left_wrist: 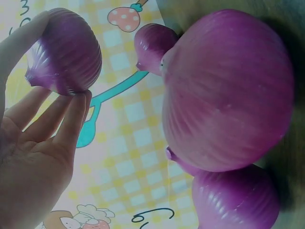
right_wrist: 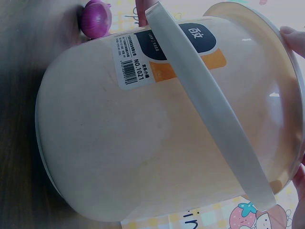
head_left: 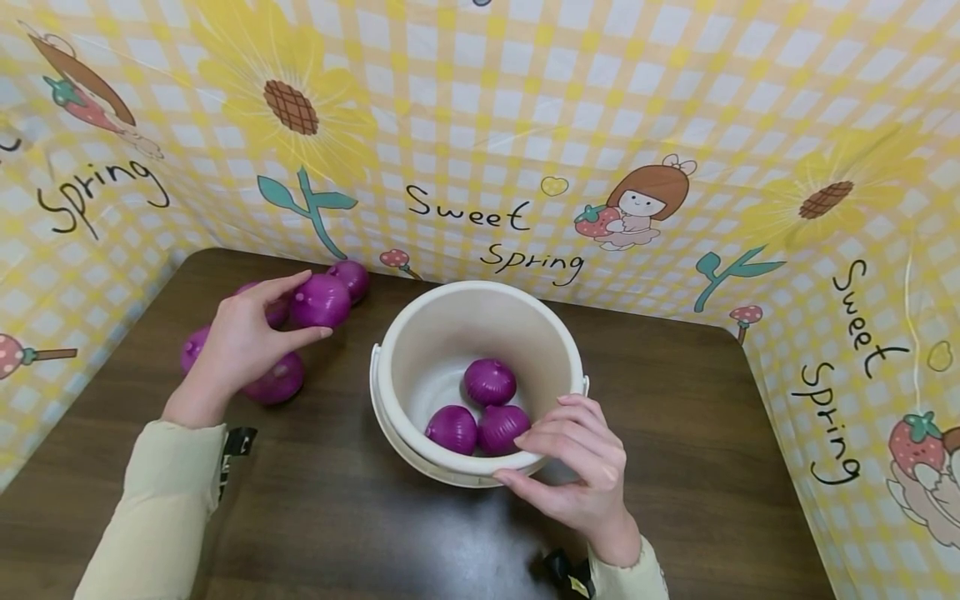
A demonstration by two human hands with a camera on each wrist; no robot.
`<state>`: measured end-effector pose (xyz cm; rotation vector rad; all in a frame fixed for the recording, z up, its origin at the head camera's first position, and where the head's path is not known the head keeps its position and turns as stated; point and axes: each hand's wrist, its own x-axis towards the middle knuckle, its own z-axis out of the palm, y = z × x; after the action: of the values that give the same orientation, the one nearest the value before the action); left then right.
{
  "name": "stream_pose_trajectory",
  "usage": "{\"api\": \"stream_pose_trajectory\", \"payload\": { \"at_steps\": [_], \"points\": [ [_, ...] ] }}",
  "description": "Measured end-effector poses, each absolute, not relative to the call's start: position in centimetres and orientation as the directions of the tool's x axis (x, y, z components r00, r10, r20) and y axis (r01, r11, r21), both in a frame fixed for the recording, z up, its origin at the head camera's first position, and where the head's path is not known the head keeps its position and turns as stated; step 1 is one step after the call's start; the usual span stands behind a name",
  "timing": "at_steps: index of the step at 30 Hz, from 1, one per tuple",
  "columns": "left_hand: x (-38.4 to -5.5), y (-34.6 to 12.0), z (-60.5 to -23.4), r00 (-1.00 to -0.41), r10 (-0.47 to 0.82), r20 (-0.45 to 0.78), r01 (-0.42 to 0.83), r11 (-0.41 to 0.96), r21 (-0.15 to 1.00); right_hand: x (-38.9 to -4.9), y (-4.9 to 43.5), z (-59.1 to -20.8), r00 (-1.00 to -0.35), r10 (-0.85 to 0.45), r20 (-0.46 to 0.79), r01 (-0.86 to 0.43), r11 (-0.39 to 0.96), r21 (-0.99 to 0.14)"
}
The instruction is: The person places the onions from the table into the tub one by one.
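Onion (left_wrist: 69, 53), glossy, round, finely ridged

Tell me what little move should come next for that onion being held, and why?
I'd probably bring the held onion across until it's over the bucket. The left grip has hold of it, the bucket's top is open, three other onions lie inside, and the right grip holds the rim, which may help keep it steady.
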<state>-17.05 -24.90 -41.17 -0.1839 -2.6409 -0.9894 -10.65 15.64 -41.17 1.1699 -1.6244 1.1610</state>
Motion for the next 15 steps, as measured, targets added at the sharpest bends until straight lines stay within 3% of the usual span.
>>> {"api": "stream_pose_trajectory", "payload": {
  "at_steps": [15],
  "points": [
    [-16.52, -24.14, -40.12, -0.914, 0.019, 0.404, 0.284, 0.741, 0.608, -10.67, 15.55, -41.2, -0.244, -0.221, 0.944, -0.966, 0.145, -0.216]
  ]
}}
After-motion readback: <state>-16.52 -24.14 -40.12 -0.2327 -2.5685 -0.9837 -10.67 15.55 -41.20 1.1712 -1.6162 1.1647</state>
